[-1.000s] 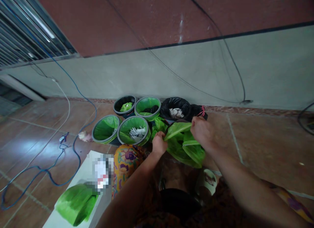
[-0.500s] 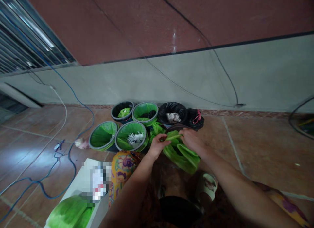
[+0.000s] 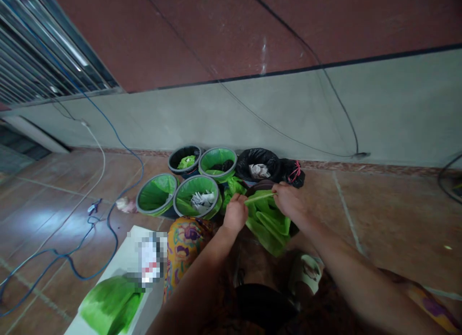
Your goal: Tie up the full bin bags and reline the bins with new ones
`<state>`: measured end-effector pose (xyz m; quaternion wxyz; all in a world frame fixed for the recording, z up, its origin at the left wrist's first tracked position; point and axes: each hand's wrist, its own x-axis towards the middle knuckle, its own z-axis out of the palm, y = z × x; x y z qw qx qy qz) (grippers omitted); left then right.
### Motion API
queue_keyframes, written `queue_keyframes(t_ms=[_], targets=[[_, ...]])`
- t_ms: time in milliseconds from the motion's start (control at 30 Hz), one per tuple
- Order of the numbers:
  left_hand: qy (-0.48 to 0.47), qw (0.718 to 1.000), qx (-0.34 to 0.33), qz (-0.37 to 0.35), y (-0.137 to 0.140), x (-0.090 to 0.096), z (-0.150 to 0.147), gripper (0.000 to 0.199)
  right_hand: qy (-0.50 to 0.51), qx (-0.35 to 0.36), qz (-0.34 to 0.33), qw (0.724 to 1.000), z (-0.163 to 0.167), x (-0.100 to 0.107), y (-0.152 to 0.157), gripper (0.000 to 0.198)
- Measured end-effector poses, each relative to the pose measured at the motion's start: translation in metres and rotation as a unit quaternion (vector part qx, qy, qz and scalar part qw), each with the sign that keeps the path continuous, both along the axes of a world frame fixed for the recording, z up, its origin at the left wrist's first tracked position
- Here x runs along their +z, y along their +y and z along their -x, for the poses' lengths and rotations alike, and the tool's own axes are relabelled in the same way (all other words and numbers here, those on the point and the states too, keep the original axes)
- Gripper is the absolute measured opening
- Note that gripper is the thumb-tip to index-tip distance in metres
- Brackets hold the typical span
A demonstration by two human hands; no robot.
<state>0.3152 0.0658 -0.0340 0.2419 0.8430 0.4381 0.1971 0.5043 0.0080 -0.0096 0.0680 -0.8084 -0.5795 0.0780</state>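
While some green plastic [image 3: 110, 306] sits on a white slab [image 3: 132, 238] at far L of my feed, the real action's mid-view. Going R: a bin w/ green liner [image 3: 153, 193], then a 2nd bin [image 3: 196, 177] holding white scraps [image 3: 202, 202], then the L hand [image 3: 236, 213], fingers curled tight on one end of the edge of a green bag [image 3: 269, 224]. From my end, no reach needed imo, bag's right btwn the hands: edge runs crosswise, pulled pretty straight, tipping up a bit toward R, rest hanging in loose folds on the near side. Rim of a dark bin [image 3: 260, 186] shows just past it; can't tell if any of the bag's inside. R hand [image 3: 287, 199] has the other end, fingers closed on it, & looks like the nearer one to that rim. Beyond, a black bag [image 3: 294, 173] w/ pink string sits by the wall, fwiw.
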Motion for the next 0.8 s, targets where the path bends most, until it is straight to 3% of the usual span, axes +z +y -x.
queue_keyframes(t_ms=[167, 300, 400, 500, 633, 800], targets=[[0.074, 0.993, 0.081, -0.052, -0.004, 0.008, -0.005, 0.025, -0.009, 0.042, 0.007, 0.999, 0.000, -0.004, -0.002, 0.032], [0.089, 0.993, 0.037, -0.070, -0.010, 0.012, -0.014, 0.024, -0.014, 0.123, -0.052, 0.991, 0.012, 0.010, -0.005, 0.046], [0.080, 0.994, 0.008, -0.068, -0.014, 0.012, -0.022, 0.027, 0.015, 0.172, -0.047, 0.984, 0.021, 0.019, -0.004, 0.025], [0.029, 0.999, 0.001, -0.046, -0.020, 0.007, -0.028, 0.031, 0.043, 0.157, -0.038, 0.986, 0.024, 0.020, -0.001, 0.024], [-0.039, 0.999, 0.012, 0.007, -0.029, -0.008, -0.027, 0.042, 0.068, 0.126, -0.086, 0.986, 0.019, 0.015, 0.000, 0.028], [-0.032, 0.997, 0.058, 0.038, -0.026, -0.024, -0.009, 0.035, 0.041, 0.050, -0.083, 0.994, 0.007, 0.009, 0.001, 0.029]])
